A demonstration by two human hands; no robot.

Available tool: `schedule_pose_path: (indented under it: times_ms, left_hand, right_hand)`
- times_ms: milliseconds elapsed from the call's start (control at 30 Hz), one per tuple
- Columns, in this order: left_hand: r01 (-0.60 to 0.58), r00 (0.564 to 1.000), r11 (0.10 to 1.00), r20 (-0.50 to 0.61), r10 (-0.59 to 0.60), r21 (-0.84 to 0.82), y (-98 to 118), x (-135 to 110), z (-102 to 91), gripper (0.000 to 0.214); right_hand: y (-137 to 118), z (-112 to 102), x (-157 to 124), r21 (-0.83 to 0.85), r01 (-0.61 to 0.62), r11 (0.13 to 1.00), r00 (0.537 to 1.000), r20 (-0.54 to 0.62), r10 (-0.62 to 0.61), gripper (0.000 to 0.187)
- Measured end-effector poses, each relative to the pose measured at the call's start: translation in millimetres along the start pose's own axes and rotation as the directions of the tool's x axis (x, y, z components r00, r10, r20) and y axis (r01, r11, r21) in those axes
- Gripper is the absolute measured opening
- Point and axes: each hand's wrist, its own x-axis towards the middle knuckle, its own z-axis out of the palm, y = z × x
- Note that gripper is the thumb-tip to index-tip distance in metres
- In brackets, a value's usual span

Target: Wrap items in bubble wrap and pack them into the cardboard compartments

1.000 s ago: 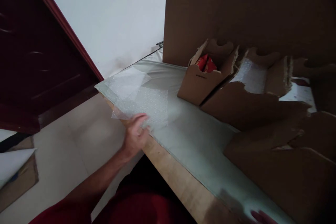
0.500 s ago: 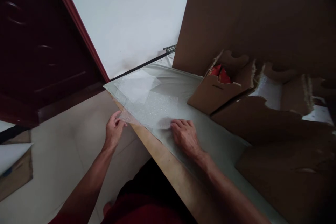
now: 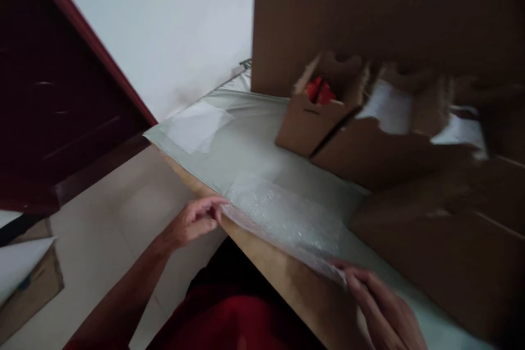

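A clear sheet of bubble wrap lies along the near edge of the table, its front border hanging slightly over. My left hand pinches its left corner between thumb and fingers. At the lower right, my right hand grips the opposite near corner; it is slightly blurred. Farther off, a thin white sheet rests flat near the table's far left corner, apart from both hands.
The table has a pale green cover and a wooden edge. Cardboard bins line its right side; red packets show in one, white material in another. A dark red door stands left. Cardboard lies on the floor.
The bubble wrap has been drawn toward me and to the right, off the white sheet. Both hands moved right and nearer, the right one farther. The view has shifted slightly.
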Motion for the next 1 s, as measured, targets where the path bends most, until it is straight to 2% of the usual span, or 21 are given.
schedule_pose_path:
  times_ms: [33,133,200,300,367,467,533,600,633,733,833,1000]
  left_hand:
    - [-0.029,0.999,0.996,-0.040,0.033,0.088,-1.0,0.3,-2.6,0.051]
    - [-0.093,0.985,0.948,-0.110,0.132,0.306,-8.3,2.7,-4.5,0.058]
    - [-0.122,0.986,0.938,-0.070,0.153,0.326,-12.6,3.7,0.9,0.067]
    - [-0.141,0.990,0.956,0.011,0.143,0.256,-14.4,9.1,14.9,0.077]
    - [-0.143,0.990,0.957,0.026,0.141,0.251,-13.7,18.0,23.8,0.060]
    - [-0.120,0.989,0.935,-0.043,0.142,0.335,-13.1,34.6,32.3,0.032]
    - [-0.136,0.977,0.912,-0.098,0.187,0.387,-14.0,43.4,35.7,0.026]
    - [-0.179,0.960,0.886,-0.123,0.253,0.427,-15.7,49.0,38.5,0.022]
    - [-0.200,0.950,0.871,-0.130,0.285,0.449,-16.5,51.0,39.9,0.022]
    - [-0.219,0.929,0.836,-0.155,0.336,0.504,-18.7,55.4,43.8,0.021]
    - [-0.201,0.926,0.836,-0.180,0.333,0.511,-20.2,59.1,46.4,0.021]
    - [-0.178,0.910,0.827,-0.230,0.344,0.533,-23.4,62.5,50.5,0.019]
  right_hand:
    - [-5.7,-0.6,-1.9,0.064,-0.061,0.996,0.998,-0.011,0.062,0.037]
    - [-16.4,-2.0,0.1,0.200,-0.130,0.971,0.989,-0.045,0.142,0.037]
    - [-16.7,-2.5,2.0,0.245,-0.141,0.959,0.988,-0.023,0.151,0.037]
    - [-15.0,-3.8,2.6,0.301,-0.133,0.944,0.990,-0.007,0.142,0.039]
    - [-14.0,-5.6,2.3,0.355,-0.146,0.924,0.987,-0.010,0.160,0.039]
    - [-7.8,-7.4,-0.2,0.439,-0.178,0.881,0.980,0.003,0.197,0.037]
    - [0.9,-4.6,-3.9,0.479,-0.160,0.863,0.983,-0.004,0.185,0.052]
    - [10.3,2.6,-8.2,0.446,-0.133,0.885,0.982,-0.065,0.180,0.071]
    - [14.0,7.6,-9.8,0.397,-0.122,0.910,0.978,-0.109,0.179,0.075]
    - [17.8,22.6,-10.6,0.236,-0.107,0.966,0.963,-0.216,0.160,0.065]
    - [12.5,31.0,-5.5,0.190,-0.133,0.973,0.939,-0.290,0.185,0.054]
    - [3.4,32.5,6.3,0.120,-0.220,0.968,0.890,-0.382,0.250,0.058]
